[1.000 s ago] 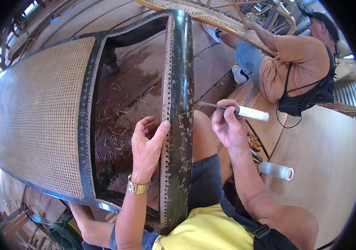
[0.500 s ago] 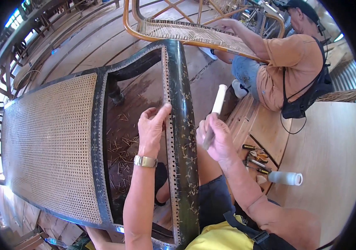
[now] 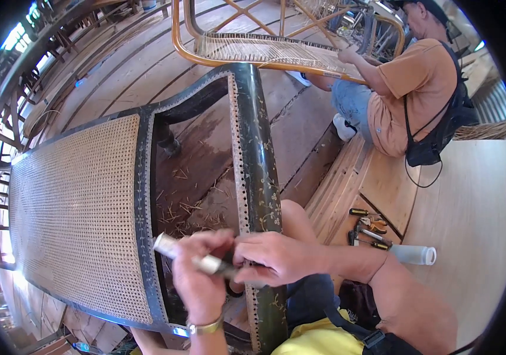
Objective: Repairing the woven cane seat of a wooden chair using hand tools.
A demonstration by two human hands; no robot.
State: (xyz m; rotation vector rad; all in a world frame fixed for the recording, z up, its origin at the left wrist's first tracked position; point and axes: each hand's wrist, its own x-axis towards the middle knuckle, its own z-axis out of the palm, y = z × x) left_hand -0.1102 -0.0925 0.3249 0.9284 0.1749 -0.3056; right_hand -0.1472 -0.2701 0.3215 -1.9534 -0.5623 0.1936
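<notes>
Both hands grip a slim, rigid white-handled tool (image 3: 189, 255) over the chair frame (image 3: 258, 171): left hand (image 3: 202, 278) fingers wrap its handle, right hand (image 3: 276, 257) fingers pinch the dark shaft; light, likely easy to steer.

The tool's (image 3: 205, 260) tip was hidden under the right hand (image 3: 279, 257). The frame (image 3: 259, 177) ran off the lower edge. The small tools (image 3: 368, 228) at right were too small to tell.

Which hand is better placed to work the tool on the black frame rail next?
Right, likely. The right hand lies over the dark frame rail and grips the tool's dark tip end. The left hand holds the white-handled tool further back, over the open seat.
</notes>
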